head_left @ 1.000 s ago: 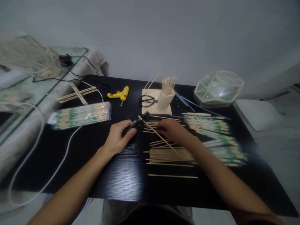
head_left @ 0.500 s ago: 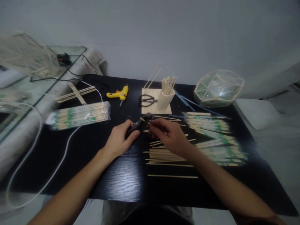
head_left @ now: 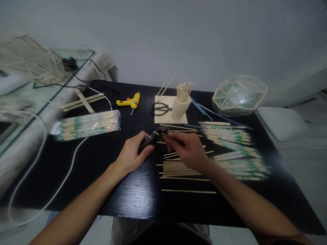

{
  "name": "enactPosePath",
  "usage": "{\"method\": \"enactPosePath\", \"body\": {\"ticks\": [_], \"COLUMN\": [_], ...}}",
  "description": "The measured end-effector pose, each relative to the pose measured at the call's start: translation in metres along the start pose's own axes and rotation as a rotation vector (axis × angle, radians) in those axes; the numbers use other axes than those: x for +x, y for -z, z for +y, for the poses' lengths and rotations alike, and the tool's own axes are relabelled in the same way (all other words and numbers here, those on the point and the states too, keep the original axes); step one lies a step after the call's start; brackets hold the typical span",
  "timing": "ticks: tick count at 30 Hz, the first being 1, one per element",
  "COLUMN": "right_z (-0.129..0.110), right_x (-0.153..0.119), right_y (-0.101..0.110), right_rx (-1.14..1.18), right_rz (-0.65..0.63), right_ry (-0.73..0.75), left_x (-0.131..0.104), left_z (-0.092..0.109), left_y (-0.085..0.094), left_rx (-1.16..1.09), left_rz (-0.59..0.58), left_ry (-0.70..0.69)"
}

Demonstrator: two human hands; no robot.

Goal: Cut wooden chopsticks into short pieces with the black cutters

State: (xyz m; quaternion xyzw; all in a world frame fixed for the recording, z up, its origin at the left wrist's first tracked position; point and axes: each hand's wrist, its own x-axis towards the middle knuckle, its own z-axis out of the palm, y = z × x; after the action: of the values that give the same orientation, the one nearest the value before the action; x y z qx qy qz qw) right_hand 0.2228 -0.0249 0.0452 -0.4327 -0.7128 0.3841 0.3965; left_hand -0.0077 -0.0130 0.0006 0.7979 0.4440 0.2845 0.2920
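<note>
Tool point(head_left: 149, 139), black and dull, is resting gripped in the left hand point(head_left: 132, 150), its blurred head pointing toward two o'clock, a pale stick point(head_left: 156, 133) crossing it. At three o'clock, the right hand point(head_left: 187, 148) is bunching its fingers, hiding any grip. Loose sticks point(head_left: 173, 167) are lying at five o'clock, partly covered.

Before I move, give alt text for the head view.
Left hand holds a black tool, right hand close by its tip, above a black table with loose wooden sticks. Farther back, a stick-filled cup stands on a board with scissors partly on it; a yellow glue gun lies to the left.
</note>
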Motion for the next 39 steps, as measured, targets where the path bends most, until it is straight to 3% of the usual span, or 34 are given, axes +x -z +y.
{"method": "enactPosePath", "body": {"ticks": [21, 33, 39], "right_z": [-0.001, 0.011, 0.013], "right_x": [0.002, 0.002, 0.002], "right_y": [0.008, 0.009, 0.008], "right_rx": [0.301, 0.796, 0.874], "right_rz": [-0.194, -0.388, -0.383], "right_ry": [-0.149, -0.508, -0.554], "left_x": [0.000, 0.001, 0.001], "left_z": [-0.002, -0.005, -0.005], "left_y": [0.005, 0.007, 0.007], "left_rx": [0.001, -0.027, -0.034], "left_rz": [-0.002, -0.039, -0.066], "left_ry": [-0.080, -0.147, -0.108]}}
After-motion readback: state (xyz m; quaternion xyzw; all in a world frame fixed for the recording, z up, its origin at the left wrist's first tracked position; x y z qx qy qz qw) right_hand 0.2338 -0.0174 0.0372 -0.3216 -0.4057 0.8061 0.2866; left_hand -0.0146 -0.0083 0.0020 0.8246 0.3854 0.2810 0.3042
